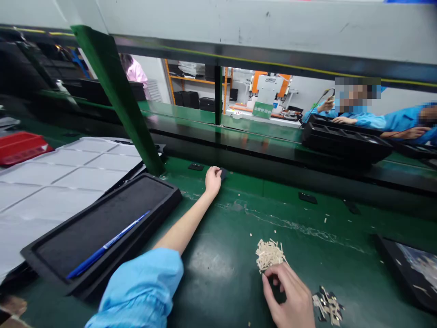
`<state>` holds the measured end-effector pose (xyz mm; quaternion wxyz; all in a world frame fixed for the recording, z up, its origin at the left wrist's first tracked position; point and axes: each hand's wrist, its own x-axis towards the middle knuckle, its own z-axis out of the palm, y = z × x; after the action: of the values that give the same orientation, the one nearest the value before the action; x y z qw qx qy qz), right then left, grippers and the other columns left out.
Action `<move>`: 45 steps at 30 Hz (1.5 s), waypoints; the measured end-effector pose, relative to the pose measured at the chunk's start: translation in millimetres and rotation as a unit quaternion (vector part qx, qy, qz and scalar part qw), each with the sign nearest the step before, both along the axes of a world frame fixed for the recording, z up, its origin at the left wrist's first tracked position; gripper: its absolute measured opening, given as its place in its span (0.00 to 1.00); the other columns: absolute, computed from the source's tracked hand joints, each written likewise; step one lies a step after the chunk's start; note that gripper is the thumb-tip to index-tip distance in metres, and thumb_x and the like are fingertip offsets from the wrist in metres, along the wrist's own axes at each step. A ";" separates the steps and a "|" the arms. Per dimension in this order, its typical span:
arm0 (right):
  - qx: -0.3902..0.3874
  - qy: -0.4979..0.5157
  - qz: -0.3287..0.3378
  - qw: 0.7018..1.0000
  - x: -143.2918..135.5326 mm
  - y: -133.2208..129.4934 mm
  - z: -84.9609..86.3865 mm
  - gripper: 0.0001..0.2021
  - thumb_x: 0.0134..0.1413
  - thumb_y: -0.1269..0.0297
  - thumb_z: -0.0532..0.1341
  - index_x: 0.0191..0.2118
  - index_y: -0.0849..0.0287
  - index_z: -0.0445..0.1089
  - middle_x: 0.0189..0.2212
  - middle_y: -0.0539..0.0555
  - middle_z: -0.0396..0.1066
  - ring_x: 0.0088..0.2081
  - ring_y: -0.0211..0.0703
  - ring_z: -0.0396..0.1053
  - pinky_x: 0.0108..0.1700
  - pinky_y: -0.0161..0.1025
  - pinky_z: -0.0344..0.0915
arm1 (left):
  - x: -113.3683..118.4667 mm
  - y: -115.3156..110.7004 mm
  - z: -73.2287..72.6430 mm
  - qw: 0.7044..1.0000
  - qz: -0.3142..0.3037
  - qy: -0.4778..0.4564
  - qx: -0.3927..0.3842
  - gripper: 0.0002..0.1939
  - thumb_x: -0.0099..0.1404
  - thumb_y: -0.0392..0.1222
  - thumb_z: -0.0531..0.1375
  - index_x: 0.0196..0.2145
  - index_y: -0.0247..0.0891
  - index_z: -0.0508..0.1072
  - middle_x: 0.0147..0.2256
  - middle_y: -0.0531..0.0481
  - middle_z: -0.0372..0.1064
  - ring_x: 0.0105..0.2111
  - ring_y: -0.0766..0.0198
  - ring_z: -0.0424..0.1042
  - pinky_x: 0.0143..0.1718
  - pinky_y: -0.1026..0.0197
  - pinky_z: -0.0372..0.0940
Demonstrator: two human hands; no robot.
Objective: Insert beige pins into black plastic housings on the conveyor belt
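My left hand (213, 181) reaches to the far side of the green table (211, 246), its fingers closed on a small dark flat piece (223, 174). My right hand (288, 291) is nearer, thumb and forefinger curved toward each other at the near edge of a heap of small beige strips (269, 254). Whether anything is between those fingertips is too small to tell. A smaller pile of dark and beige pieces (328, 306) lies right of my right hand. Two flat black pieces, one left (195, 167) and one right (307, 197), rest near the back.
A black tray (102, 228) with a blue pen (109, 243) stands at the left, beside white sheeting (61, 177) and a red bin (22, 148). Another black tray (409, 269) is at right. A green post (119, 98) rises at left. Co-workers in blue sleeves sit beyond black boxes (344, 139).
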<state>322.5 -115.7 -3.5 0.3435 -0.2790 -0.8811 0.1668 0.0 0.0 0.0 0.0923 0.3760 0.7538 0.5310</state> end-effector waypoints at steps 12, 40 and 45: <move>-0.363 0.172 -0.105 0.910 2.2 6.6 10.7 0.09 0.50 0.59 0.60 0.28 0.59 0.64 0.29 0.53 0.68 0.28 0.39 0.65 0.23 0.31 0.59 | 171.4 -159.9 -11.9 0.820 -0.387 -0.421 -0.003 0.16 0.57 0.47 0.60 0.33 0.37 0.57 0.22 0.55 0.66 0.15 0.71 0.64 0.13 0.70 0.58; -0.342 0.086 -0.135 0.926 -2.6 1.3 29.5 0.05 0.46 0.69 0.60 0.24 0.59 0.63 0.20 0.50 0.68 0.24 0.38 0.68 0.25 0.32 0.63 | 170.5 -168.7 -2.8 0.855 -0.375 -0.358 -0.035 0.06 0.59 0.39 0.58 0.32 0.36 0.63 0.24 0.55 0.61 0.23 0.72 0.59 0.24 0.69 0.55; -0.304 0.060 -0.137 0.941 -3.2 0.4 29.6 0.04 0.46 0.70 0.59 0.24 0.59 0.64 0.21 0.49 0.67 0.22 0.35 0.65 0.22 0.31 0.61 | 170.3 -168.8 -1.3 0.855 -0.374 -0.358 -0.037 0.06 0.58 0.39 0.58 0.31 0.36 0.62 0.23 0.56 0.59 0.21 0.73 0.58 0.24 0.69 0.54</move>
<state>319.3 -115.3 26.1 0.3139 -0.4775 -0.7194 0.3949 170.3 -168.8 -1.3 0.5610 0.4100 0.4903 0.5260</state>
